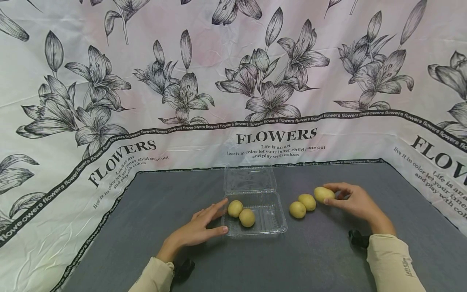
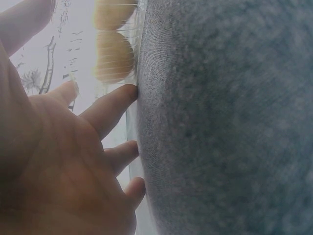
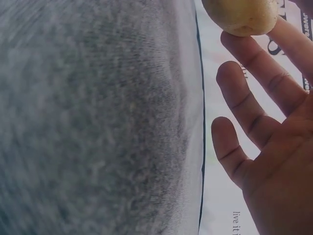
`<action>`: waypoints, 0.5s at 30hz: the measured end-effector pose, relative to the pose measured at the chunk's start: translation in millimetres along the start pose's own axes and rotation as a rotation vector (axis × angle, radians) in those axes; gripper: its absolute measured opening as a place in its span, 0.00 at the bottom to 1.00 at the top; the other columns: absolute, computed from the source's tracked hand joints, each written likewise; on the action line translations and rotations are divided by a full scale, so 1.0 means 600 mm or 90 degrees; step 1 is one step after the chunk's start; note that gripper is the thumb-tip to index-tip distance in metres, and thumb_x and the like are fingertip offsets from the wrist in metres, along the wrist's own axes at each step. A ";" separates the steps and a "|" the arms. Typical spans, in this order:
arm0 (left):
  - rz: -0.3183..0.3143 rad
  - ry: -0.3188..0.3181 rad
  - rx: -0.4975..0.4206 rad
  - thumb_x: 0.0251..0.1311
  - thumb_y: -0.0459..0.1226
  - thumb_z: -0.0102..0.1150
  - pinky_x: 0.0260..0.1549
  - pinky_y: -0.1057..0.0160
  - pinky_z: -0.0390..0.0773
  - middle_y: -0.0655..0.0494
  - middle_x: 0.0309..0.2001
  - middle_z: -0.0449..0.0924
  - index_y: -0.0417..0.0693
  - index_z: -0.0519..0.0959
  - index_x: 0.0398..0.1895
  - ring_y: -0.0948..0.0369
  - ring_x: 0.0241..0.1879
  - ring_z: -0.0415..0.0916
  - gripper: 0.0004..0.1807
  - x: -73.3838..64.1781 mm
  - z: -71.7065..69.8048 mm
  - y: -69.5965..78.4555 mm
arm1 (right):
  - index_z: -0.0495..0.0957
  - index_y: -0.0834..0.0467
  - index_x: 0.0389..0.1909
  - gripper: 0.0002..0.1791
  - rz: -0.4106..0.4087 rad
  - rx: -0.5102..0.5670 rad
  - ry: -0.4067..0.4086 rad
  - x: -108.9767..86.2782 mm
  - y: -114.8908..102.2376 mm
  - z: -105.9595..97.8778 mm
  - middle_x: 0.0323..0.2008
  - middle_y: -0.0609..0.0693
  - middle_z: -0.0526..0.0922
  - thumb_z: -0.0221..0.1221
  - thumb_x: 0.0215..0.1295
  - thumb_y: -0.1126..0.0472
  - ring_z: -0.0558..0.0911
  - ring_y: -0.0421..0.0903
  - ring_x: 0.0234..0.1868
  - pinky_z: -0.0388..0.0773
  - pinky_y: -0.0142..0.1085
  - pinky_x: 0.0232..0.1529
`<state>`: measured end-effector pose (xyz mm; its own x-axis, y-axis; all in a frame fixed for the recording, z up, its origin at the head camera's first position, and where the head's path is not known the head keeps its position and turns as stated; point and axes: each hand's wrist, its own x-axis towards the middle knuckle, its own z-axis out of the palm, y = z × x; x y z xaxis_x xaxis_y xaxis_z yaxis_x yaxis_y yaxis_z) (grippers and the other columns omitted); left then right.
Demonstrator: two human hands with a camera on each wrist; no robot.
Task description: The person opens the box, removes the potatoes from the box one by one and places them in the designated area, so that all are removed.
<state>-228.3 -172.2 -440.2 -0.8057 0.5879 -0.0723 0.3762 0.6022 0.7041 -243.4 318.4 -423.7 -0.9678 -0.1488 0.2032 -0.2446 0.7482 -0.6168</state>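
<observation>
An opened clear plastic clamshell box [image 1: 268,219] rests on the table with its lid folded back, two potatoes [image 1: 247,217] in its left half. My left hand [image 1: 198,229] is at the box's left side, fingers straight and spread, the thumb by the front left corner. In the left wrist view the fingers [image 2: 115,110] stand beside the clear wall, potatoes behind it. Right of the box, my right hand [image 1: 359,201] pinches a yellowish potato [image 1: 324,195] between thumb and fingers. The right wrist view shows this potato [image 3: 242,14] at the fingertips. Two more potatoes [image 1: 297,209] lie just left of it.
A grey cloth covers the table [image 1: 310,259]. Behind and on both sides hangs a white curtain [image 1: 204,154] printed with flowers and lettering. A black strap-mounted device [image 1: 359,239] sits at the right wrist, another [image 1: 184,269] at the left.
</observation>
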 end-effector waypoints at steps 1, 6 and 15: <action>0.002 0.000 0.000 0.72 0.57 0.54 0.75 0.31 0.34 0.60 0.78 0.61 0.67 0.42 0.84 0.47 0.83 0.34 0.45 0.000 0.000 0.000 | 0.81 0.56 0.63 0.28 0.000 0.002 -0.002 0.000 0.001 0.001 0.52 0.58 0.83 0.69 0.65 0.49 0.74 0.36 0.40 0.71 0.35 0.36; 0.006 0.002 -0.001 0.72 0.59 0.54 0.75 0.31 0.34 0.60 0.78 0.62 0.66 0.42 0.84 0.46 0.83 0.35 0.46 0.000 0.000 -0.001 | 0.81 0.57 0.62 0.27 -0.003 0.011 -0.012 -0.001 0.004 0.003 0.52 0.58 0.83 0.70 0.65 0.50 0.75 0.35 0.38 0.72 0.34 0.36; 0.004 0.002 0.000 0.72 0.58 0.54 0.75 0.31 0.34 0.60 0.78 0.62 0.67 0.42 0.84 0.46 0.83 0.34 0.45 0.000 0.000 -0.001 | 0.81 0.57 0.62 0.28 0.008 0.008 -0.035 -0.002 0.009 0.007 0.52 0.59 0.83 0.69 0.65 0.49 0.75 0.38 0.40 0.73 0.38 0.37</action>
<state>-228.4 -172.6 -440.6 -0.8044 0.5904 -0.0661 0.3816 0.5987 0.7043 -243.9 319.7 -430.6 -0.9727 -0.1749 0.1527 -0.2322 0.7421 -0.6288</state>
